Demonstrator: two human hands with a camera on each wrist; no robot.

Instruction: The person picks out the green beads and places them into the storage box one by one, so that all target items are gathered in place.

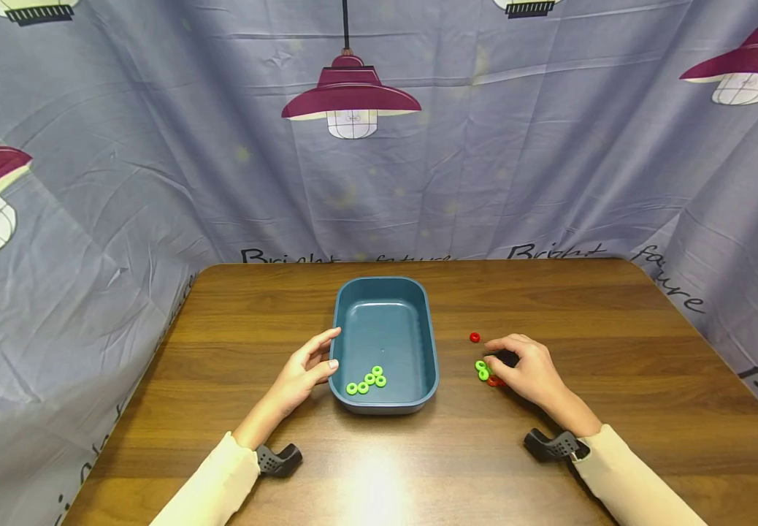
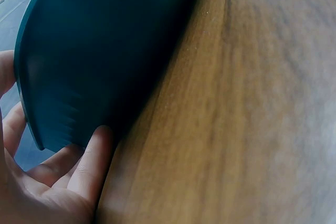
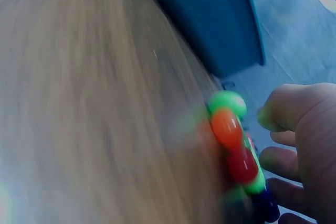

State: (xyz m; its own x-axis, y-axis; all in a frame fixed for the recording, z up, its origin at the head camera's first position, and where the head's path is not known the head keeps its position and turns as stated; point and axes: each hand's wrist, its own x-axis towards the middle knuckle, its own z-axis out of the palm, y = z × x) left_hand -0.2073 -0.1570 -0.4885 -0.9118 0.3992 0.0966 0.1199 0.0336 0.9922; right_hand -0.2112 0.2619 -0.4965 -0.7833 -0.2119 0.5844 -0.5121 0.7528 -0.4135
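A deep dark-blue plastic bin [image 1: 382, 332] sits on the table with several small green rings [image 1: 369, 378] on its floor, at the near left corner. At the bin's left wall, my left hand [image 1: 300, 376] grips the rim, its thumb over the edge and other fingers against the outside. My right hand [image 1: 530, 369] hovers at a small pile right of the bin, fingers bent, thumb apart, nothing visibly held. Green rings [image 1: 483, 375] and orange-red rings [image 1: 494, 380] show by the thumb. The right wrist view adds a dark blue piece [image 3: 266, 205].
One red ring [image 1: 475, 337] lies apart, beyond the pile. The brown wooden table [image 1: 254, 314] extends to both sides. A grey-blue curtain [image 1: 471, 183] printed with lamps hangs behind it. Each wrist wears a black camera mount [image 1: 278, 460].
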